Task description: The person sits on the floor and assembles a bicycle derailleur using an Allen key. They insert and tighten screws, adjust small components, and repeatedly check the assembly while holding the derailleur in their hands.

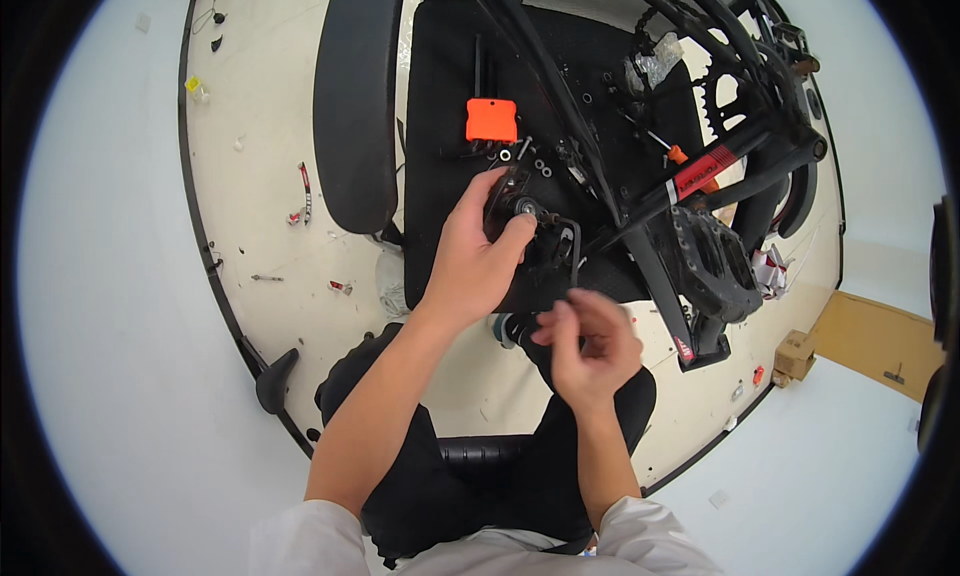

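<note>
My left hand (475,261) is closed around a dark bicycle part (506,188), its thumb lying beside a round metal bolt. The fingers hide much of the part, so its exact kind is unclear. Beside the thumb, a black L-shaped hex key (577,251) reaches out from the part, its long arm pointing down. At that key's lower end is my right hand (595,351), fingers loosely curled, slightly blurred, and the thumb apart from them. An orange hex key holder (491,122) rests on the black padded seat (440,66), with small washers (543,168) close by.
A black bicycle frame (650,211) crosses the right side, with a pedal (715,266) and a toothed chainring (722,101). An orange-handled screwdriver (678,155) lies beneath it. Small parts are scattered over the pale floor (270,216). A cardboard box (795,356) stands at the right.
</note>
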Tool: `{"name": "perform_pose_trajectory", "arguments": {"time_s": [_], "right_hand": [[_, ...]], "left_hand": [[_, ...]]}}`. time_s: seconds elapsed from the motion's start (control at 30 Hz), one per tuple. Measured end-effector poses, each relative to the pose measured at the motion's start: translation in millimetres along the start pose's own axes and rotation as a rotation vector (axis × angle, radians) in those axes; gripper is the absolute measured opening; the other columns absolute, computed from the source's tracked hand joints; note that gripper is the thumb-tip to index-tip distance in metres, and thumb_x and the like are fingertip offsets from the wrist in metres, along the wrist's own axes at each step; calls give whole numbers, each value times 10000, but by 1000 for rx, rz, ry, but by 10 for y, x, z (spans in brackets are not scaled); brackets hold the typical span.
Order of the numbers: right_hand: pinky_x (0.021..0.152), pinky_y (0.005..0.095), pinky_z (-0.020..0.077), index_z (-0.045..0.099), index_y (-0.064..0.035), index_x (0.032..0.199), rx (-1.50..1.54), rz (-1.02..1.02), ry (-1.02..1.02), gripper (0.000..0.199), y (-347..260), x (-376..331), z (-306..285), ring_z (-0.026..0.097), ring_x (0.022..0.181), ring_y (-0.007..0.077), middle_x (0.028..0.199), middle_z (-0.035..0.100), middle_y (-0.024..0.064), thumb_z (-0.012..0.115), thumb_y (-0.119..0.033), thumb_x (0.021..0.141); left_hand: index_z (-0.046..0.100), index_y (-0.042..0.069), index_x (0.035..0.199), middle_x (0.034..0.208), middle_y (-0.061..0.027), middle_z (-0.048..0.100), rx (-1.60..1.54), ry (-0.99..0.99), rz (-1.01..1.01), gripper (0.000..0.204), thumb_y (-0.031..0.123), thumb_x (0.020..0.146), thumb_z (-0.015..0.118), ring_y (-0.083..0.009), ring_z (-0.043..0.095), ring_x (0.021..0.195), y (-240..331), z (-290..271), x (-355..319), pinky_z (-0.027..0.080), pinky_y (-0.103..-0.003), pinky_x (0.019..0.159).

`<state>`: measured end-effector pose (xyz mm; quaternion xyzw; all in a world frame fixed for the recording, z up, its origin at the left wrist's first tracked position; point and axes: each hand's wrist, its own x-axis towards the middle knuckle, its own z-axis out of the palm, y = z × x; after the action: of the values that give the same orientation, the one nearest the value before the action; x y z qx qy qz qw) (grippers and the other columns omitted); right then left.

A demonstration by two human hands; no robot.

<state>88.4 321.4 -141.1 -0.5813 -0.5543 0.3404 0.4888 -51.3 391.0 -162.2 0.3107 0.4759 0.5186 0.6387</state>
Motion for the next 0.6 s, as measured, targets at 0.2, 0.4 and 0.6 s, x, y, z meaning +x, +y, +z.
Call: {"name": "perform_pose_trajectory", "arguments": {"time_s": [0.2, 0.4, 0.6], "right_hand": [[621, 227, 541, 665, 35, 971, -134, -309, -471, 197, -368, 121, -35, 697, 650, 164, 742, 687, 114, 690, 42, 775], [533, 356, 514, 633, -4, 906, -409, -404, -877, 224, -958, -45, -374, 638, 577, 276, 649, 623, 118, 728, -188, 821], [499, 363, 482, 640, -50, 828, -629, -732, -1030, 166, -1715, -421, -697, 603, 529, 273, 578, 593, 81, 722, -190, 794]], "left_hand": [[447, 15, 1362, 826, -21, 568, 233, -128, 62, 501, 23, 875, 561, -62, 494, 638, -54, -107, -153, 439, -220, 579], [412, 100, 1444, 982, -24, 583, 172, -279, 1, 597, -18, 872, 536, -56, 486, 710, 119, -13, -840, 443, -211, 626], [407, 99, 1450, 1142, -38, 580, 340, -517, 151, 616, 67, 868, 606, -132, 550, 1029, 322, 112, -1879, 447, -282, 930]]}}
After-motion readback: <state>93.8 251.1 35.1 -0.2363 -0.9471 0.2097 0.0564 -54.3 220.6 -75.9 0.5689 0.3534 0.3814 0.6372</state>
